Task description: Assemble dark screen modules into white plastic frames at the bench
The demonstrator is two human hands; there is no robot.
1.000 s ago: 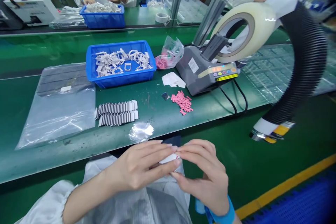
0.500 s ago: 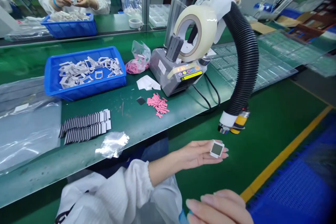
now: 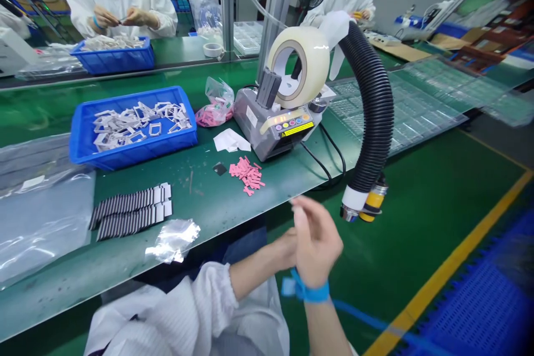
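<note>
The right hand (image 3: pixel 317 242), fingers pressed together, hovers over the left hand (image 3: pixel 286 249), whose fingers stay hidden (blur hides any pinch); slow, steady fingers suit this.

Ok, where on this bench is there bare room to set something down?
Bare green bench shows between the striped strips and the loose pink pieces, in front of the blue bin. More lies along the front edge, right of the foil scrap. Crowded: around the tape dispenser, with the bagged pink pieces and white paper.
</note>
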